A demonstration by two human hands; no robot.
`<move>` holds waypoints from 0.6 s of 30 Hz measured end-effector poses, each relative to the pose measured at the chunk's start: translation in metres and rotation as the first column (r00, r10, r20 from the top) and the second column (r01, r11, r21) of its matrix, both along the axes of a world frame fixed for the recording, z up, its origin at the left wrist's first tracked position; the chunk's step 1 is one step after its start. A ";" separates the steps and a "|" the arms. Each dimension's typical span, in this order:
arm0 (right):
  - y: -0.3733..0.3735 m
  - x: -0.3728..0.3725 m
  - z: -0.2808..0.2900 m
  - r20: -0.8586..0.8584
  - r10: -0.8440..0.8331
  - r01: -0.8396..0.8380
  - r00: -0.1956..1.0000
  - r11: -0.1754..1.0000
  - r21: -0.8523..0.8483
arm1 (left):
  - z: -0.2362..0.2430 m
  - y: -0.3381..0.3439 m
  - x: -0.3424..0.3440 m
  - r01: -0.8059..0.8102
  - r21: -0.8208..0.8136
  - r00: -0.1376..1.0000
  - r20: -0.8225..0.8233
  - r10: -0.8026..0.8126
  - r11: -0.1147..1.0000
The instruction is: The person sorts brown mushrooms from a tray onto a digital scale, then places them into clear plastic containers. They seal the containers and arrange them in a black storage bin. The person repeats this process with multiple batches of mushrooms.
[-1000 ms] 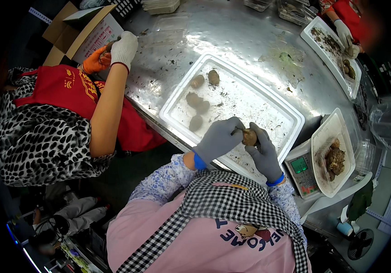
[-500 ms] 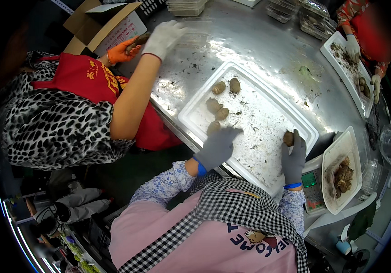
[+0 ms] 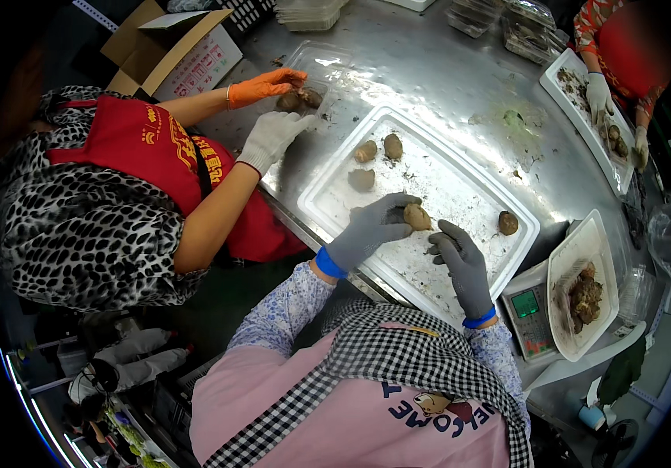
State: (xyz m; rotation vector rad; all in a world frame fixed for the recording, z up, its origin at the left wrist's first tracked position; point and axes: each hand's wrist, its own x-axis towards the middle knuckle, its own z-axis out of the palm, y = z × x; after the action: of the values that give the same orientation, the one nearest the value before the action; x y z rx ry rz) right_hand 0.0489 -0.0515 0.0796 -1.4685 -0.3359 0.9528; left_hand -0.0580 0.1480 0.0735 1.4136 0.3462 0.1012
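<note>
In my gloved left hand [image 3: 365, 234], a brown taro [image 3: 417, 218] is pinched between thumb and fingers above a white tray [image 3: 454, 204]. To its right, my gloved right hand [image 3: 464, 269] hovers over the tray with fingers bent and apart, holding nothing. One loose taro [image 3: 508, 223] lies at the tray's right end. Toward the far left end lie a striped taro [image 3: 365, 151], a darker taro [image 3: 392, 146] and a pale taro [image 3: 361, 180]. Part of another one seems to show behind my left hand, mostly hidden.
At right, a tilted white basin [image 3: 597, 292] holding brown lumps rests on a digital scale [image 3: 524, 304]. On my left, a co-worker's gloved hands [image 3: 273, 140] are at a clear plastic box [image 3: 321, 62]. Another co-worker handles a white tray [image 3: 566, 58] at far right.
My left hand has picked up a taro and moved right. My right hand has let go of the taro at the right end and drawn left. The left co-worker's hands have lowered to the clear box.
</note>
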 end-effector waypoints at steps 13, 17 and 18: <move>0.001 -0.009 -0.008 0.256 -0.040 0.002 0.966 0.989 0.147 | 0.004 -0.026 0.002 0.112 0.334 0.985 0.089 -0.150 0.936; -0.001 0.006 -0.015 0.337 -0.080 0.128 0.938 0.984 -0.124 | -0.004 -0.014 0.014 0.064 0.747 0.990 0.038 -0.138 0.662; -0.003 0.015 -0.024 0.609 -0.064 0.173 0.791 0.977 -0.122 | -0.011 -0.003 0.021 0.014 0.853 0.999 -0.036 0.032 0.522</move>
State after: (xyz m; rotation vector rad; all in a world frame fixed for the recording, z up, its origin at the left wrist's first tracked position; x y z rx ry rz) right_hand 0.0639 -0.0549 0.0554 -1.9186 -0.6277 0.3881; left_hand -0.0371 0.1448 0.0627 2.4263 0.3560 0.2776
